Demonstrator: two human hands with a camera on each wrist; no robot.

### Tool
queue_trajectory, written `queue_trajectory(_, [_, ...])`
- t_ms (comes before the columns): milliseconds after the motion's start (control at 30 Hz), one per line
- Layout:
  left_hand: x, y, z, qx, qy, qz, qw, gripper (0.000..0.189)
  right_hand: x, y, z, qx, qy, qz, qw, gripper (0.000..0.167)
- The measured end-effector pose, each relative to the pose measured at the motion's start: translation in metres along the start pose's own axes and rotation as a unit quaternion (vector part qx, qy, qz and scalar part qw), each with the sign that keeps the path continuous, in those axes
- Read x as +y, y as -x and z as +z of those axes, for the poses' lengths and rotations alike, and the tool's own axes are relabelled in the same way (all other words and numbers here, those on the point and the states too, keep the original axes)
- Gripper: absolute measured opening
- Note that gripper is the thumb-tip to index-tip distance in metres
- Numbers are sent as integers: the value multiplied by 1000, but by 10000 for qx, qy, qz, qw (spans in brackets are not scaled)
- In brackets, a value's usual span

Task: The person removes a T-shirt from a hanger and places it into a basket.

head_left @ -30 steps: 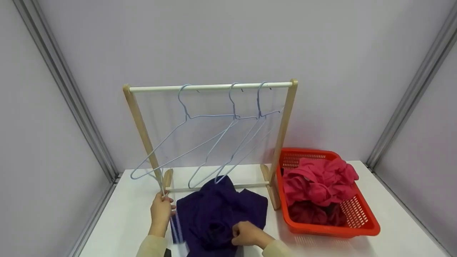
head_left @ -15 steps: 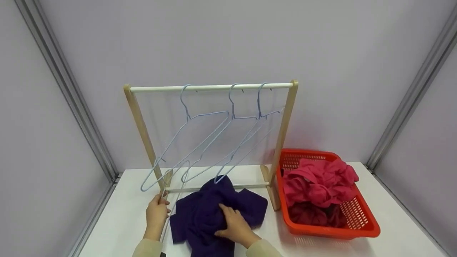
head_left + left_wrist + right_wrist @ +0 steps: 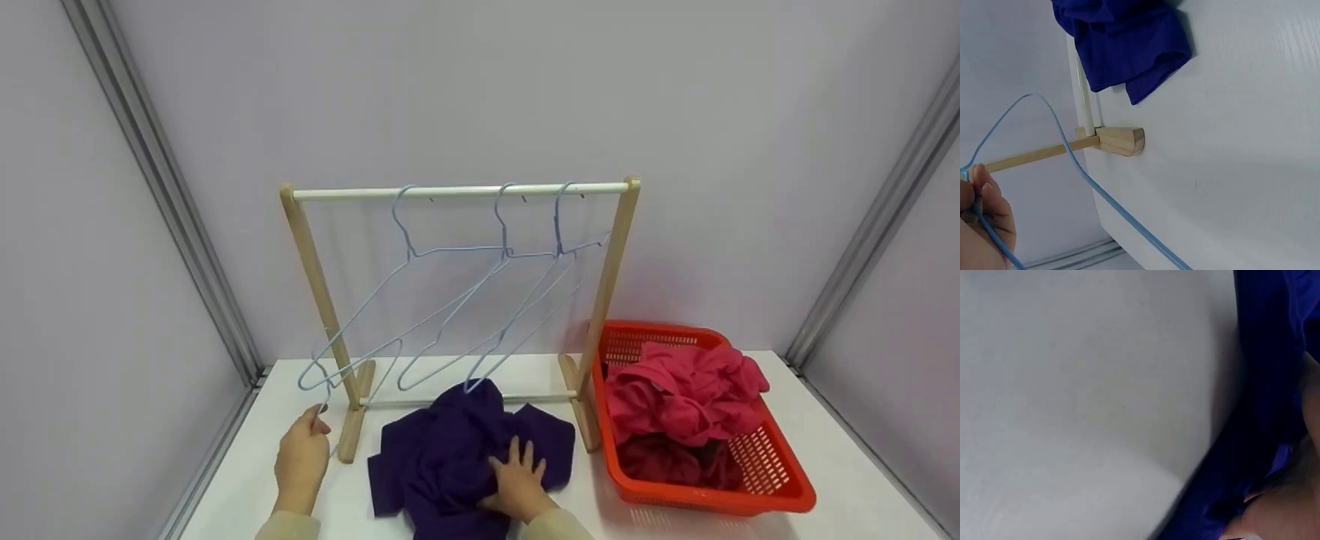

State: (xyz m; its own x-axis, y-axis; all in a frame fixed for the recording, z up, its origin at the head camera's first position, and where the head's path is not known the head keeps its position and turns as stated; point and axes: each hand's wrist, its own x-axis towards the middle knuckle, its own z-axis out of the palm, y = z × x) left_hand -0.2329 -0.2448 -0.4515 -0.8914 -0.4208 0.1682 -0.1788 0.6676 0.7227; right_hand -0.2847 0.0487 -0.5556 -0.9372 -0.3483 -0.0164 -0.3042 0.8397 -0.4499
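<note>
My left hand (image 3: 301,457) pinches a light blue wire clothes hanger (image 3: 1129,217) near its neck, at the left foot of the rack. The hanger is off the rail; in the left wrist view its bent arm runs past the hand. A dark purple garment (image 3: 450,465) lies crumpled on the table in front of the rack. On its right part rests my right hand (image 3: 519,484), fingers spread. Close up in the right wrist view, the thumb side lies against the dark cloth (image 3: 1264,399), and the fingertips are mostly hidden.
A wooden rack with a white rail (image 3: 457,192) stands behind the garment. Several blue hangers (image 3: 504,225) hang from it. At right, a red basket (image 3: 720,499) holds pink cloth (image 3: 682,390) and dark red cloth (image 3: 660,461). Walls close in the white table (image 3: 240,457).
My left hand has shifted slightly left with the hanger, which has turned. The right hand has gone from curled at the garment to spread flat on it. One hanging hanger has swung.
</note>
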Motion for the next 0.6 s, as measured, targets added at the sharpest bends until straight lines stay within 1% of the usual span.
queue_trajectory(67, [-1,-1,-4,64,-12,-3,10000,45,1,0,1,-37,-122,-139,9998,65])
queue_trajectory(133, [-1,-2,-7,104,-64,21,9999,45,2,-1,1,-4,-61,-412,9991,56])
queue_trajectory(200, [-2,-3,-12,128,-150,56,9998,45,3,0,1,119,-33,-705,9974,44])
queue_trajectory(267, [-3,-4,-16,161,-220,102,9996,46,4,0,-1,318,-44,-912,9953,33])
queue_trajectory(333, [-3,-5,-21,194,-286,149,9993,46,6,-1,-4,530,-245,-1015,9931,21])
queue_trajectory(367, [-2,-6,-23,207,-298,171,9992,46,7,-2,-7,594,-469,-1003,9921,17])
queue_trajectory(400, [-2,-6,-26,214,-300,192,9991,46,8,-2,-8,686,-653,-977,9907,16])
queue_trajectory(500, [-1,-7,-33,244,-299,257,9989,45,11,-4,-16,960,-1166,-857,9848,19])
queue_trajectory(600, [1,-8,-39,379,-356,383,9979,39,14,-5,-25,1232,-1468,-765,9785,28])
